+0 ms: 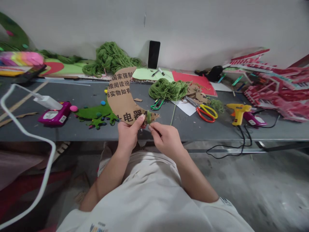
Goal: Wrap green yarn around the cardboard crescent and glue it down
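Note:
A crescent-shaped piece of brown cardboard (120, 100) with printed black characters is held up over the table's front edge. My left hand (129, 133) grips its lower end, thumb on top. Green yarn (149, 117) is wound around the cardboard near its right tip. Just right of those turns, my right hand (166, 137) is closed, its thumb and forefinger pinching the yarn strand. A loose strand runs up toward a bundle of green yarn (168, 89) on the table. Left of the cardboard lies a green yarn-covered shape (95, 112) with coloured pompoms.
Red-and-yellow-handled scissors (206, 112), a yellow glue gun (238, 112) and a purple power socket (55, 114) lie on the grey table (135, 137). A phone (154, 54) leans against the wall. A white cable (49, 161) loops at left; pink-red material (272, 87) is piled right.

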The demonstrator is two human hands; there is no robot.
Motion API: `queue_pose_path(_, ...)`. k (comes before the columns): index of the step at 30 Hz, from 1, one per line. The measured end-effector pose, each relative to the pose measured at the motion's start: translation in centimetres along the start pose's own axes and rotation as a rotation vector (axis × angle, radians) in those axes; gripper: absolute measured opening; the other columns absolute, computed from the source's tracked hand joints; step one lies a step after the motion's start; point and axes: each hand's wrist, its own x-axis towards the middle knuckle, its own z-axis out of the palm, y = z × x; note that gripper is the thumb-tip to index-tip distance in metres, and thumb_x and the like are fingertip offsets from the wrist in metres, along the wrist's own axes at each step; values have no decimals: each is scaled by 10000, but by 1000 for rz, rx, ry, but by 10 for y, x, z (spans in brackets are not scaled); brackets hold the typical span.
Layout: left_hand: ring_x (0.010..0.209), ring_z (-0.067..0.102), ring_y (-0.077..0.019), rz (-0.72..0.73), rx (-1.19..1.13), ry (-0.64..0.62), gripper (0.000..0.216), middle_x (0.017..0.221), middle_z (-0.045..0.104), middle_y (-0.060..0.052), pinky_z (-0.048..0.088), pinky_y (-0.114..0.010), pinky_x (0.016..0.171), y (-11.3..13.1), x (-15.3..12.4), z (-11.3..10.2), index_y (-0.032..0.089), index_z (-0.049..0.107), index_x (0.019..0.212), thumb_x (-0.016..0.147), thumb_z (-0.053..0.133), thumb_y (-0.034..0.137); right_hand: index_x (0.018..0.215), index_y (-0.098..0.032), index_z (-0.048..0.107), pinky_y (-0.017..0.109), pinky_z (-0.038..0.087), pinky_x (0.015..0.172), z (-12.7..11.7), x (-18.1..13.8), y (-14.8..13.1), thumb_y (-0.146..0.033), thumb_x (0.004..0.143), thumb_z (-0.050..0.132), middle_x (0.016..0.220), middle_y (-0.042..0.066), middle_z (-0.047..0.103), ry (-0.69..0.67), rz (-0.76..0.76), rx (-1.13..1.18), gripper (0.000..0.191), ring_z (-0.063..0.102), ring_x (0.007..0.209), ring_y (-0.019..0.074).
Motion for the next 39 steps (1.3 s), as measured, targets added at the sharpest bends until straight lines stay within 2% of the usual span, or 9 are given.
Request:
queue_pose_path(5,546,635,-79,-166,-166,-55,297,749,742,-18,537,-162,503,9,0,2,131,775,804,617,954,276,898,-190,687,240,368,664,1,1,6,-330,994,476,758,23,658,5,-25,219,271,528,667,135)
queue_pose_path(11,495,607,-66,-290,-171,-108,323,730,741,-15,513,-154,460,11,4,-2,141,773,804,591,964,290,827,-140,694,223,407,656,-3,7,20,-370,966,553,737,13,610,-54,-55,512,303,497,686,123)
queue_pose_path(15,474,570,-60,-349,-143,-133,319,738,740,-28,497,-171,444,12,4,-3,139,767,781,589,954,313,858,-137,708,238,454,735,-3,12,29,-328,947,553,810,27,656,-76,-91,577,262,555,764,146)
queue_pose_path(19,488,566,-66,-377,-99,-164,322,734,729,-30,489,-183,442,14,5,-7,140,761,764,576,953,318,851,-126,724,222,430,678,-10,26,43,-267,921,524,745,15,636,-132,-166,515,255,534,700,128)
queue_pose_path(23,548,602,-90,-344,-2,-281,302,773,733,-39,487,-184,446,15,7,-16,151,778,810,618,941,318,957,-131,761,221,453,730,-27,45,52,-264,909,531,834,33,707,-233,-259,435,270,578,741,138)
queue_pose_path(27,542,600,-108,-208,192,-364,231,707,704,-40,509,-207,471,16,9,-22,145,771,781,724,883,339,894,-154,741,219,410,684,-44,57,52,-341,957,537,752,22,661,-284,-307,269,285,486,669,123)
queue_pose_path(31,546,612,-131,-58,385,-352,215,674,697,-47,534,-230,506,19,9,-21,140,770,770,775,841,343,866,-169,717,225,356,642,-53,60,51,-350,981,514,693,-2,599,-313,-330,185,295,406,630,116)
queue_pose_path(34,531,611,-137,-5,467,-334,208,648,696,-47,524,-226,500,21,8,-17,140,767,725,770,836,331,858,-163,713,228,336,623,-53,60,51,-345,981,513,667,-13,569,-292,-303,172,297,391,611,110)
queue_pose_path(39,529,626,-142,39,545,-259,187,626,707,-44,530,-215,507,20,6,-14,141,756,663,750,833,288,847,-159,726,240,326,605,-46,53,42,-312,963,544,693,2,640,-195,-188,164,265,440,586,104)
